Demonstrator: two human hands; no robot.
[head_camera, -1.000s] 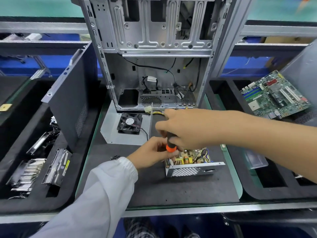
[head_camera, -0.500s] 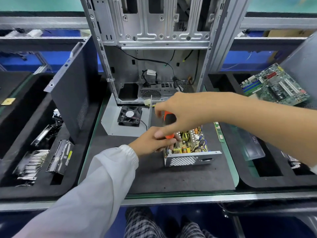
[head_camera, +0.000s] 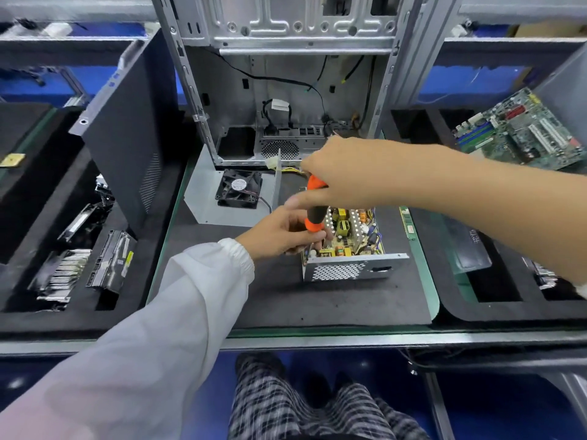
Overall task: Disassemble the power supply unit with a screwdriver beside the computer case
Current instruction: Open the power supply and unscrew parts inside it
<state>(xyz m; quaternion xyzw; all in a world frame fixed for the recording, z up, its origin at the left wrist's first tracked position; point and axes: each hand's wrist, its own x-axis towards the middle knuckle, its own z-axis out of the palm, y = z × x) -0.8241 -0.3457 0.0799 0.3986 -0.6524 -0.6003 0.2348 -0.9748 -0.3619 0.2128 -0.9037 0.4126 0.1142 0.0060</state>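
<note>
Fingers (head_camera: 313, 198) of your right hand (head_camera: 346, 173) are curled round the orange-and-black handle of the screwdriver (head_camera: 314, 214), thumb along its near side. Your left hand (head_camera: 279, 233) sits just below, its fingertips pinching the lower shaft where it drops toward the power supply unit (head_camera: 349, 249). The tip itself is hidden behind those fingertips, so whether it is seated in a screw cannot be told.

That unit lies on the black mat of the table (head_camera: 286, 300), just in front of the open computer case (head_camera: 286, 90). Its cover is off, the circuit board (head_camera: 346, 230) is exposed, and its perforated metal wall faces you. You are working at the unit's left near corner, so the step in hand looks like freeing a board or chassis screw there.

To do it well, keep the shaft upright over the screw and press down through the handle before you turn. Let the left fingertips only guide the shaft, not squeeze it, so it can spin. A tilted tip would likely slip off and scrape the capacitors and coils just right of it. Expect the unit to skid on the mat, so brace its wall if it shifts. The cooling fan (head_camera: 239, 188) and its metal plate (head_camera: 203, 198), left of the unit, are well out of the way.
</note>
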